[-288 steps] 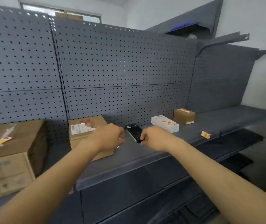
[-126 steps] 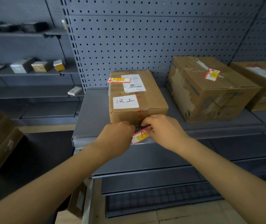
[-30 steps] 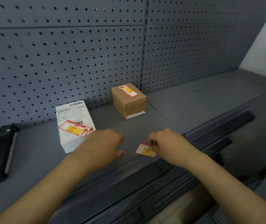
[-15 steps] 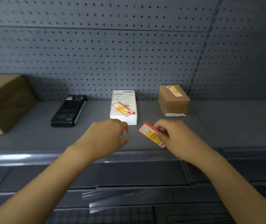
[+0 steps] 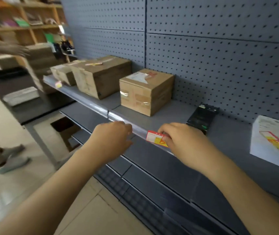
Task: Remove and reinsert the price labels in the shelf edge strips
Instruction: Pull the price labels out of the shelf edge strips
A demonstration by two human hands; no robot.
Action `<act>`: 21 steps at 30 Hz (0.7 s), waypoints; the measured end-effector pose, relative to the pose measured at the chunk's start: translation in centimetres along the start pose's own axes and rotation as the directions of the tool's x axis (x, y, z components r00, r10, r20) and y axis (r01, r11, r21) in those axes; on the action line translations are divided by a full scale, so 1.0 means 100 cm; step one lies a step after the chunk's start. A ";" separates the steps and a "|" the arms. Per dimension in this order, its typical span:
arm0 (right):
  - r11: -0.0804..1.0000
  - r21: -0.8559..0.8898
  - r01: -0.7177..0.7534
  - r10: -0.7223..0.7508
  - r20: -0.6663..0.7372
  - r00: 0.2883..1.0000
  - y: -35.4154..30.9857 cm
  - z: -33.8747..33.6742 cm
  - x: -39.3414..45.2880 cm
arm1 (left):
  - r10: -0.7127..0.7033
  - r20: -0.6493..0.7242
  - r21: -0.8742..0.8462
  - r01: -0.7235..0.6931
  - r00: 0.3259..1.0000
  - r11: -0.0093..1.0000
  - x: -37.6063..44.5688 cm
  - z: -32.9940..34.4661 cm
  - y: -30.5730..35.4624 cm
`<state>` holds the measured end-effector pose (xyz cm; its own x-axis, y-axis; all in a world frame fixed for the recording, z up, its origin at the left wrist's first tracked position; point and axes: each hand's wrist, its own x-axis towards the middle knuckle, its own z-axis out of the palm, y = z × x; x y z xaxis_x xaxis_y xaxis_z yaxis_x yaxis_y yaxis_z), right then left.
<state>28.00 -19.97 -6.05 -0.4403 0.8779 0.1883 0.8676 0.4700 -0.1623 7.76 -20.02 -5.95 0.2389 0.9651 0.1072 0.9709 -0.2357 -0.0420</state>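
**Label held at the shelf edge strip**

Grey perforated back panels (image 5: 220, 56) rise behind a grey metal shelf (image 5: 228, 133) that runs from lower right away to upper left. Along its front lip lies the clear plastic shelf edge strip (image 5: 93, 102), glinting where light catches it.

A small rectangular red, white and yellow price label (image 5: 155, 139) sits against this strip, its long axis running along the strip's length, its printed face turned outward toward the aisle. The right hand (image 5: 184, 141) pinches the label's right end, fingers curled over the top edge of it; whether the label is seated inside the strip or only laid on it cannot be told. The left hand (image 5: 113, 136) is just to the label's left, fingers loosely curled with the tips at the strip, a short gap apart from the label; whether it pinches the strip cannot be told.

On the shelf behind the hands stand a small brown cardboard box with clear tape (image 5: 145, 90), a larger brown cardboard carton (image 5: 101, 75) farther left, a black handheld device (image 5: 201, 117) lying flat, and a white parcel bearing a red and yellow sticker (image 5: 272, 143) at the right. Another small price label (image 5: 58, 84) shows far down the strip. At far left, a second person's legs and shoes (image 5: 10, 158) stand on the pale tiled floor (image 5: 8, 192)
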 end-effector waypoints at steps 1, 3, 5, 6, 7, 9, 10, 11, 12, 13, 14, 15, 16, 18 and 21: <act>0.999 0.007 0.035 -0.036 0.008 0.999 -0.019 0.008 0.018 | -0.035 0.018 0.018 0.035 0.999 0.999 -0.007 0.004 -0.024; 0.995 0.040 0.092 -0.093 0.025 0.995 -0.061 0.021 0.054 | -0.087 0.047 0.054 0.084 0.995 0.995 -0.022 0.009 -0.073; 0.986 0.080 0.145 -0.148 0.040 0.988 -0.105 0.038 0.092 | -0.138 0.061 0.085 0.132 0.989 0.988 -0.036 0.014 -0.125; 0.981 0.085 0.172 -0.176 0.044 0.983 -0.120 0.044 0.106 | -0.149 0.063 0.093 0.143 0.987 0.985 -0.041 0.015 -0.144; 0.977 0.092 0.194 -0.199 0.051 0.979 -0.131 0.048 0.116 | -0.163 0.071 0.092 0.156 0.984 0.983 -0.044 0.016 -0.158; 0.965 0.111 0.238 -0.245 0.056 0.968 -0.162 0.063 0.147 | -0.208 0.082 0.082 0.201 0.975 0.976 -0.051 0.017 -0.201; 0.962 0.106 0.252 -0.259 0.055 0.964 -0.174 0.069 0.160 | -0.220 0.088 0.091 0.213 0.971 0.973 -0.051 0.019 -0.220; 0.960 0.097 0.264 -0.270 0.060 0.961 -0.184 0.074 0.173 | -0.233 0.095 0.103 0.223 0.968 0.969 -0.049 0.021 -0.238; 0.959 0.091 0.270 -0.276 0.067 0.959 -0.192 0.079 0.185 | -0.242 0.096 0.107 0.231 0.966 0.967 -0.046 0.024 -0.254; 0.958 0.087 0.272 -0.278 0.072 0.958 -0.199 0.083 0.198 | -0.246 0.095 0.105 0.236 0.965 0.966 -0.040 0.027 -0.268; 0.958 0.091 0.271 -0.278 0.076 0.958 -0.203 0.088 0.211 | -0.248 0.092 0.101 0.239 0.964 0.966 -0.033 0.030 -0.281; 0.959 0.099 0.266 -0.275 0.082 0.958 -0.206 0.092 0.224 | -0.250 0.090 0.094 0.241 0.964 0.966 -0.025 0.034 -0.293; 0.961 0.106 0.255 -0.265 0.090 0.960 -0.208 0.097 0.239 | -0.246 0.090 0.084 0.239 0.965 0.967 -0.015 0.038 -0.305; 0.970 0.099 0.222 -0.232 0.101 0.967 -0.209 0.107 0.269 | -0.234 0.097 0.055 0.230 0.967 0.972 0.008 0.047 -0.329; 0.984 0.085 0.158 -0.166 0.099 0.981 -0.205 0.124 0.317 | -0.192 0.097 0.034 0.189 0.977 0.981 0.050 0.063 -0.362</act>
<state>-6.57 -0.61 -8.74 -0.5992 0.7922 0.1158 0.7643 0.6090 -0.2121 -26.34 -5.96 -10.12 0.0456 0.9988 0.0160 0.9975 -0.0446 -0.0551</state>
